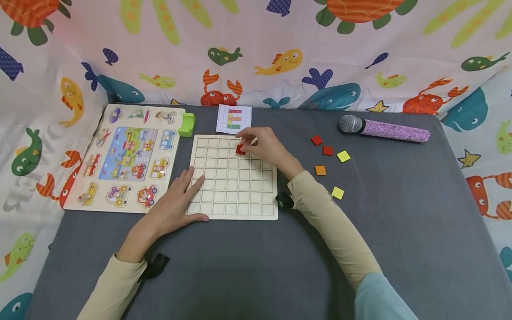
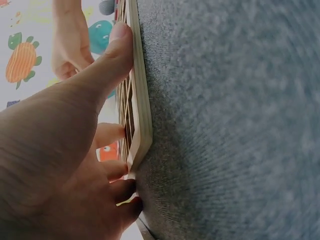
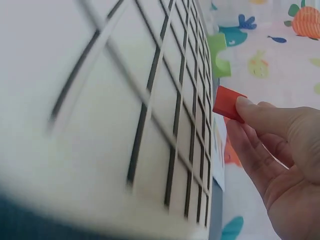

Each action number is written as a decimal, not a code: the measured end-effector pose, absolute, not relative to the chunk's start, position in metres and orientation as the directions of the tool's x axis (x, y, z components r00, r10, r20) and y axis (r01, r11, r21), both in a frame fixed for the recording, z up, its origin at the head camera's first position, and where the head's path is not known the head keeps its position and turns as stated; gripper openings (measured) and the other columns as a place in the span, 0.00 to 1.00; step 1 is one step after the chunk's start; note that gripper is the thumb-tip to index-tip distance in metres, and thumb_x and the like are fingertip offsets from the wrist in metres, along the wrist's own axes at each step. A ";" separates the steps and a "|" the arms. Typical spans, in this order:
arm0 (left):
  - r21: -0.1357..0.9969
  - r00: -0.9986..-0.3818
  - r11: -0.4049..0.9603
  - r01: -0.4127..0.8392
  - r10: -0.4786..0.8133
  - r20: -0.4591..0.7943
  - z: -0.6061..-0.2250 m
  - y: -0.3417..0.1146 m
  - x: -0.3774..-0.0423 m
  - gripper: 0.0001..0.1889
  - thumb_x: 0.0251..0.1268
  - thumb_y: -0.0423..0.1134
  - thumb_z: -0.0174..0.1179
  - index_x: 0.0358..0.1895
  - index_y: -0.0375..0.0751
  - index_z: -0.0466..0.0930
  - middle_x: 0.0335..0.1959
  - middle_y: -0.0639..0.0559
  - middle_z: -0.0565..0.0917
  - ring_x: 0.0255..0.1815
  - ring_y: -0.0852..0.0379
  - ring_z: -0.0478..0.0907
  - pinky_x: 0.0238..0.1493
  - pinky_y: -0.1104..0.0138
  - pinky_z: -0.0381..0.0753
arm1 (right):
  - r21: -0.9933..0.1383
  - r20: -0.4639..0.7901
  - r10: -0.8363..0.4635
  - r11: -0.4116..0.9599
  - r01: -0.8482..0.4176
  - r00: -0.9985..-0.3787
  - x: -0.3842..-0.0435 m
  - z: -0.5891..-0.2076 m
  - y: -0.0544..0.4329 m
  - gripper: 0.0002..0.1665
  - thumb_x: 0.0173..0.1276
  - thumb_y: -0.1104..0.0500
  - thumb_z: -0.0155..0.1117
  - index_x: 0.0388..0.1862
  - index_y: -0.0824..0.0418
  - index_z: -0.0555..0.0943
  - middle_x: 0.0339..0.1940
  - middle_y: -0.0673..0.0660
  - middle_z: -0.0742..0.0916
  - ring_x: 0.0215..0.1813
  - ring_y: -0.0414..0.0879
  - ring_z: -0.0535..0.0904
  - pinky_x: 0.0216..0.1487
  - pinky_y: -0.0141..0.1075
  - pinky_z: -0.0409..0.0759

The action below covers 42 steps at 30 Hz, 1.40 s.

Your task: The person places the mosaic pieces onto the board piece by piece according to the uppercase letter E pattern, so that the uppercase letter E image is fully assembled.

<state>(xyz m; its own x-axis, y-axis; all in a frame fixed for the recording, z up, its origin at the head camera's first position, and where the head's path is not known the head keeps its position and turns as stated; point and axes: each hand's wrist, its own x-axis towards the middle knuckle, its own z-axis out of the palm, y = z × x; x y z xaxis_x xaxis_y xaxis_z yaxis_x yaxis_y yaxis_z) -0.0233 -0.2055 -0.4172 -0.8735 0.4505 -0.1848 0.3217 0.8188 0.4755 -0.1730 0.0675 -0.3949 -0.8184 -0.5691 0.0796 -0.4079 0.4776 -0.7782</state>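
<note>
A pale wooden grid board (image 1: 233, 191) lies on the grey table in the head view. Over its upper part, my right hand (image 1: 266, 146) pinches a red square tile (image 1: 241, 150) between thumb and fingers. The right wrist view shows the same red tile (image 3: 229, 103) held by its edge near the grid. My left hand (image 1: 172, 200) rests along the board's left side, fingers spread, thumb at the lower edge. In the left wrist view the thumb (image 2: 114, 57) lies against the board's rim (image 2: 142, 110).
Loose tiles lie to the right: red (image 1: 317, 140), orange (image 1: 320, 170) and yellow (image 1: 343, 156). A card with a coloured pattern (image 1: 234, 119) sits behind the board. Left are a picture puzzle (image 1: 128, 153) and a green block (image 1: 186, 125); far right, a microphone (image 1: 394, 130).
</note>
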 end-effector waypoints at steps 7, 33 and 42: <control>0.485 -0.876 0.819 0.307 0.442 -0.192 -0.418 -0.206 -0.023 0.55 0.52 0.60 0.71 0.78 0.40 0.51 0.80 0.37 0.38 0.79 0.37 0.35 0.76 0.45 0.43 | -0.809 0.040 -0.575 0.461 -0.365 -0.817 -0.176 -0.403 0.039 0.18 0.64 0.68 0.68 0.54 0.65 0.83 0.36 0.56 0.86 0.41 0.45 0.81 0.41 0.32 0.78; 0.470 -0.879 0.822 0.322 0.444 -0.174 -0.416 -0.204 -0.026 0.54 0.52 0.57 0.72 0.78 0.38 0.52 0.79 0.35 0.40 0.79 0.36 0.36 0.76 0.45 0.43 | -0.739 -0.056 -0.646 0.540 -0.403 -0.762 -0.188 -0.406 0.015 0.16 0.68 0.68 0.63 0.55 0.65 0.82 0.39 0.55 0.85 0.41 0.44 0.78 0.45 0.31 0.77; 0.478 -0.880 0.820 0.315 0.441 -0.177 -0.415 -0.203 -0.023 0.55 0.52 0.57 0.72 0.77 0.38 0.52 0.79 0.35 0.40 0.79 0.35 0.38 0.75 0.45 0.44 | -0.782 -0.003 -0.606 0.497 -0.376 -0.796 -0.181 -0.387 0.049 0.17 0.68 0.64 0.65 0.55 0.66 0.82 0.40 0.57 0.87 0.44 0.47 0.81 0.50 0.35 0.80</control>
